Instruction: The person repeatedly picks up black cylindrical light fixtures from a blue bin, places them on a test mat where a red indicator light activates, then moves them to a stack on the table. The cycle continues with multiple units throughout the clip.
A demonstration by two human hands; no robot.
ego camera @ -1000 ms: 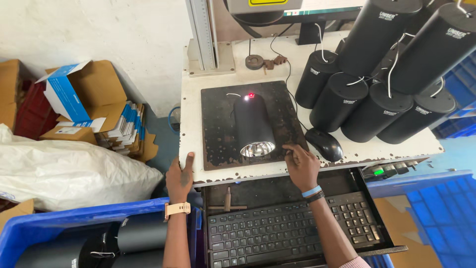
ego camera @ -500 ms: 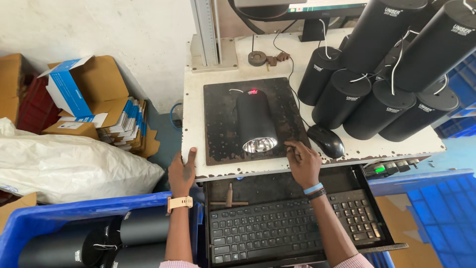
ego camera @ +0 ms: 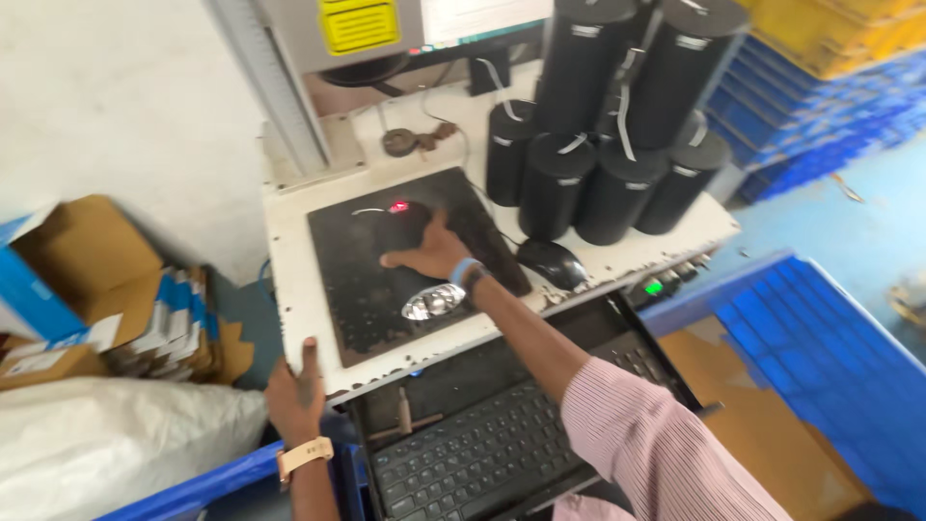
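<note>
The right hand [ego camera: 424,253] lies on top of a black cylinder [ego camera: 403,232] with the fingers spread wide over its dark body; whether it really grips the cylinder, the picture does not show. The cylinder lies on its side on a black mat [ego camera: 352,280], with its shiny metal end [ego camera: 433,302] pointing to 5 o'clock, just beside the wrist. A small red light spot [ego camera: 397,206] sits on the cylinder at 11 o'clock from the hand. A blue band [ego camera: 463,271] is around the wrist.

The left hand [ego camera: 295,396] is at 7 o'clock from the mat. It is open and holds nothing, and its fingers rest against the front edge of the white table [ego camera: 289,241].

At 3 o'clock from the right hand a black mouse [ego camera: 552,262] lies on the table. At 1 o'clock stands a group of upright black cylinders [ego camera: 617,135]. Below the table, at 6 o'clock, is a black keyboard [ego camera: 473,453] on a tray.
</note>
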